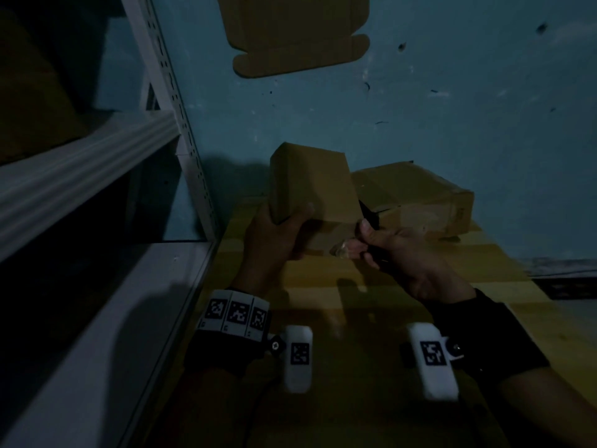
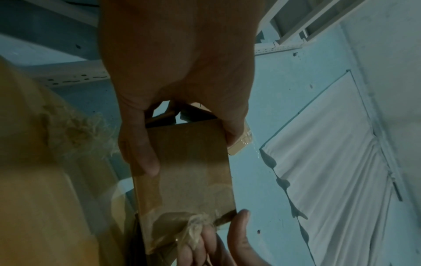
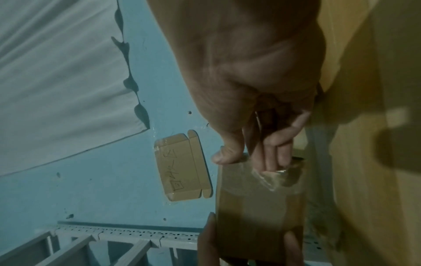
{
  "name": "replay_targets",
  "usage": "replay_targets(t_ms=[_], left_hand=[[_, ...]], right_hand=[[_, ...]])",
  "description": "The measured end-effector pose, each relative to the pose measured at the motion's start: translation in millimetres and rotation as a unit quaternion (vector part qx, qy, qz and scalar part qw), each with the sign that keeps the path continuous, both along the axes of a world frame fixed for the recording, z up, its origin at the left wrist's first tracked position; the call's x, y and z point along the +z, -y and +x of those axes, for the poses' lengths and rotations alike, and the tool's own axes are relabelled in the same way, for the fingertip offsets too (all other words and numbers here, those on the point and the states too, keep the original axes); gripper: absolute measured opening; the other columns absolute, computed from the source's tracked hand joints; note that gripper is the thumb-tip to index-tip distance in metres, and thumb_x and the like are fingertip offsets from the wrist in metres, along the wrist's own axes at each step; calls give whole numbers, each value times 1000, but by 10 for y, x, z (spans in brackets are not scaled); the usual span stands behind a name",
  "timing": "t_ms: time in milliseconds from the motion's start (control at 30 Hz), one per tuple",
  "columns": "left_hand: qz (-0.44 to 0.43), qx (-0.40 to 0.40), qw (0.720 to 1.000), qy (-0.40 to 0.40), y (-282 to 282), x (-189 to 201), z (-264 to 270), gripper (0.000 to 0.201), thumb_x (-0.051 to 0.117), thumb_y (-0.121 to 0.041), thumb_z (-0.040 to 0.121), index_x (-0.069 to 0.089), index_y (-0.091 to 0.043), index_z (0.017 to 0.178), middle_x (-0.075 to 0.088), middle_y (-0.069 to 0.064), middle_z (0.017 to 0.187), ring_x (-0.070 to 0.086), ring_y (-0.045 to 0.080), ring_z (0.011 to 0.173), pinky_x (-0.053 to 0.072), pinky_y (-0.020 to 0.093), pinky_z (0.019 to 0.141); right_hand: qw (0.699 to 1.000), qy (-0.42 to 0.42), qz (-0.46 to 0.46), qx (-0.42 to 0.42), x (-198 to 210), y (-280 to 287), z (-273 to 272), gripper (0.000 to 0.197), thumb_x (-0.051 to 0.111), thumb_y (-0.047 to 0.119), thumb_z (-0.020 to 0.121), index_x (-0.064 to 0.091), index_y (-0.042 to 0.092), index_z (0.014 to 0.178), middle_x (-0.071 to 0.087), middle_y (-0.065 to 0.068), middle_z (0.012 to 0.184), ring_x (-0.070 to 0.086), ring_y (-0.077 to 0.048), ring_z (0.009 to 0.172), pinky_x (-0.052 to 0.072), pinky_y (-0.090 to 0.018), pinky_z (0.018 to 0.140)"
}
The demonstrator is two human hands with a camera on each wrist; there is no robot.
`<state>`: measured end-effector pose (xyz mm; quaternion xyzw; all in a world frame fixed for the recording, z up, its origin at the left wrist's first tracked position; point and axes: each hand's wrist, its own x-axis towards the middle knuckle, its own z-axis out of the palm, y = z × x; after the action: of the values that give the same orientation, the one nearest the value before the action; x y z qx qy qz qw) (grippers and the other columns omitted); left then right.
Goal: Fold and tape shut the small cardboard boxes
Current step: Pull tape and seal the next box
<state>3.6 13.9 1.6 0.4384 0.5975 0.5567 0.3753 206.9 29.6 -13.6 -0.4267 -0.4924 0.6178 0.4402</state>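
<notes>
Small cardboard box [image 1: 310,185] was held above the counter [image 1: 403,305], gripped round its far end by the left hand [image 1: 274,240], while loose clear tape [image 1: 342,250] at the near end was pinched by the right hand [image 1: 410,257], apparently mid-taping; pressing it flat was judged next.

The flat cardboard sheet [image 1: 292,30] on the far wall is cut off at the top edge; the dark tool [image 1: 371,218] in the right hand [image 1: 410,257] is mostly hidden.
</notes>
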Motion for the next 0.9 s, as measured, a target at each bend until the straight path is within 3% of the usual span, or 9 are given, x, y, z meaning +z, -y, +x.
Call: replay_targets(t_ms=[200, 300, 367, 433, 600, 767, 900], left_hand=[[-25, -25, 997, 65, 0, -16, -28, 75, 75, -56, 77, 50, -19, 137, 63, 6, 124, 68, 27, 100, 62, 39, 65], [-23, -17, 997, 68, -11, -31, -40, 76, 76, -56, 77, 49, -19, 137, 62, 7, 124, 67, 28, 101, 61, 38, 62], [-22, -16, 997, 65, -9, -36, -61, 73, 75, -55, 78, 50, -20, 137, 63, 8, 123, 67, 29, 101, 61, 38, 61], [-31, -16, 997, 67, 4, -29, -73, 70, 73, -52, 81, 48, -20, 138, 62, 7, 123, 67, 29, 100, 62, 40, 63], [-40, -15, 997, 71, 4, -34, -69, 66, 73, -49, 82, 50, -16, 134, 64, 9, 118, 69, 27, 94, 61, 36, 59], [-47, -16, 993, 108, -18, -66, -72, 72, 79, -51, 75, 53, -14, 132, 65, 10, 118, 70, 29, 95, 60, 37, 60], [-39, -18, 992, 120, -31, -79, -93, 75, 80, -52, 73, 54, -15, 133, 65, 9, 120, 69, 30, 99, 62, 43, 65]], right_hand=[[999, -38, 15, -10, -26, -23, -16, 27, 70, 31, 80, 73, 4, 83, 74, -7, 82, 68, -7, 74, 52, -13, 62], [984, 104, 138, -44, 5, -9, -14, 29, 67, 28, 94, 74, 3, 83, 76, -6, 80, 69, -11, 73, 53, -18, 66], [939, 241, 232, -78, 33, 1, -35, 27, 65, 30, 98, 72, 10, 81, 74, 0, 77, 68, -6, 71, 51, -17, 63], [906, 313, 272, -89, 36, 15, -73, 21, 64, 35, 98, 68, 20, 84, 72, 5, 82, 67, -5, 75, 53, -23, 67], [888, 282, 325, -164, -3, 18, -111, 14, 79, 25, 87, 66, 19, 86, 70, 6, 85, 67, -7, 82, 56, -28, 72], [889, 275, 319, -182, -21, -22, -106, 11, 82, 27, 82, 73, 21, 81, 74, 7, 83, 72, -10, 82, 62, -43, 77], [860, 298, 372, -182, -28, 24, -106, 11, 79, 26, 86, 73, 23, 78, 73, 8, 79, 71, -5, 76, 62, -38, 76]])
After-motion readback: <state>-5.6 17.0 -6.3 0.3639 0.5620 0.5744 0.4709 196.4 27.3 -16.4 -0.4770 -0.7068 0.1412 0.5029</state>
